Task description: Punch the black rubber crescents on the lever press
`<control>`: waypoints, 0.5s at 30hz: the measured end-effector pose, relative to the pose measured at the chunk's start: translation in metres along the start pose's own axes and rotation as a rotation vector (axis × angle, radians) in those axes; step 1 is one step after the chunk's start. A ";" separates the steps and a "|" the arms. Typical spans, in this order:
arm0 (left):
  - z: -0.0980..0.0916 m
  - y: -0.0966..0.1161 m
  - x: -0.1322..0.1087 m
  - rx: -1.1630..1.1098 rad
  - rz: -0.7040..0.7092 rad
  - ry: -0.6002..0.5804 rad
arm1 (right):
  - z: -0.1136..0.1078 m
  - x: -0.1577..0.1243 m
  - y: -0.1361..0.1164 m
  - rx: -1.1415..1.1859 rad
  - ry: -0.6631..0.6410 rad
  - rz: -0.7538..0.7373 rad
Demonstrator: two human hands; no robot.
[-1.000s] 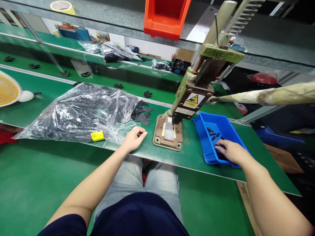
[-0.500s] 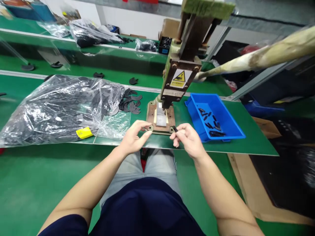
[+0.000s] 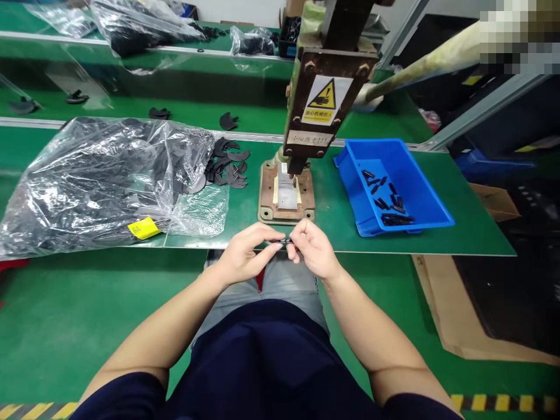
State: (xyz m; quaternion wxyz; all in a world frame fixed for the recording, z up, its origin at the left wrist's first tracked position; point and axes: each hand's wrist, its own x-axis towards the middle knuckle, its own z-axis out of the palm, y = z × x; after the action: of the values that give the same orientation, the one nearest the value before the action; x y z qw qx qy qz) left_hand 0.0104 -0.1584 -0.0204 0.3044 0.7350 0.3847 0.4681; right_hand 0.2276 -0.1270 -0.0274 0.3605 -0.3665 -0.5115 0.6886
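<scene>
At the green desk (image 3: 472, 236), left hand (image 3: 242, 255) and right hand (image 3: 315, 251) pinch a black piece (image 3: 286, 241), its length spanning between them.

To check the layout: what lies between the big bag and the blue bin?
The head view shows dark pieces beside the big bag, then, nearer the blue bin, the press.

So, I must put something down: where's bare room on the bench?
Bare green benchtop lies between the brown metal press base and the blue plastic bin, and right of that bin; a narrower strip separates base from loose black curved pieces. Crowded: left, under the transparent plastic bag, and the middle front, where left hand and right hand meet.
</scene>
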 end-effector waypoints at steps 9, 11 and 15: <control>-0.011 -0.011 0.015 0.147 0.015 0.000 | -0.019 0.004 -0.014 -0.208 0.050 -0.055; -0.020 -0.026 0.034 0.238 -0.029 0.044 | -0.036 0.010 -0.049 -0.370 0.226 -0.262; -0.032 -0.060 0.085 0.401 -0.107 0.033 | -0.056 0.024 -0.160 -0.476 0.659 -0.848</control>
State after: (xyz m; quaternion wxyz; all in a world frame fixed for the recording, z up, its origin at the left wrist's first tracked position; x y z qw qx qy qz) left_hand -0.0137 -0.0520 -0.0183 0.1702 0.7516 0.5136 0.3772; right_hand 0.2849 -0.0464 0.1124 0.6522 -0.3956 -0.6149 0.2003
